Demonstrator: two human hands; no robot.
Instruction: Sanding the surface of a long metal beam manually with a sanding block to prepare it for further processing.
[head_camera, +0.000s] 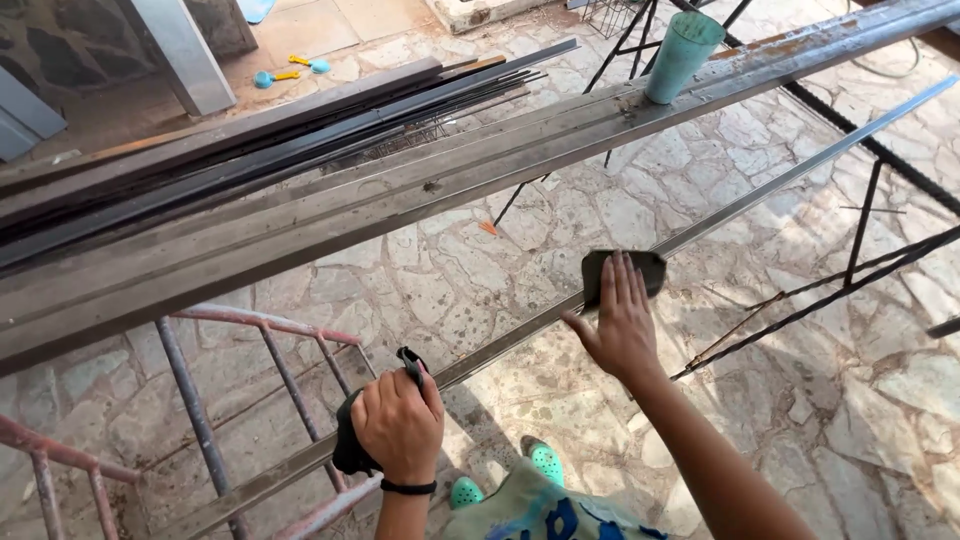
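Left hand (398, 425) is clenched around a dark cloth (352, 445) down on the long thin metal bar (760, 195), while the right hand (622, 320) lies flat, fingers spread, pressing a dark pad (650, 270) onto the same bar further along. A teal cup (683, 55) sits on the wider beams (330, 215) behind.

left hand (400, 425): bare, no glove, no rings to be seen.
left wrist: 1 thin black band (407, 488) worn snug around it.
right hand (622, 325): bare, no glove, nothing on the wrist.
arms: both forearms uncovered, no sleeves in view.
garment (540, 512): pale greenish cloth with blue printed shapes.
feet: 2 turquoise perforated clogs (546, 463).
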